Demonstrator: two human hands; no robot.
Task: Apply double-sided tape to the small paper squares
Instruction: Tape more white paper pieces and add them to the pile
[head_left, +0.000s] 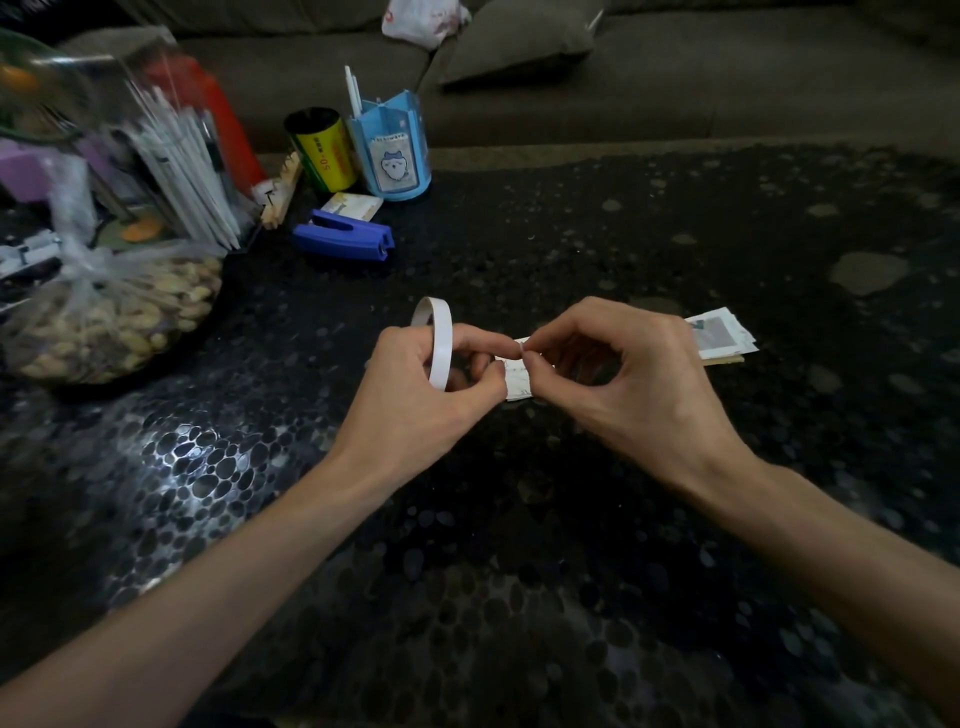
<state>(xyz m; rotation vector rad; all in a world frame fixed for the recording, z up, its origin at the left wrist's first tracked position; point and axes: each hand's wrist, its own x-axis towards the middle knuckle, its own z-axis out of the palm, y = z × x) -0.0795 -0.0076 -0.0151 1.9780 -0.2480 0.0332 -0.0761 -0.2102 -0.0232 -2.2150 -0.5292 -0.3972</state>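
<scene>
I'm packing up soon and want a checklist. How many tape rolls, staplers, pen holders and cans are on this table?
Tape roll: 1
Stapler: 1
Pen holders: 2, a blue one and a clear one
Yellow can: 1
Total: 5

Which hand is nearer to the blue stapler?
Left. The left hand, holding the tape roll, is in front of the blue stapler; the right hand, pinching the tape end, is farther right.

white tape roll (439, 340), blue stapler (343, 238)
</scene>
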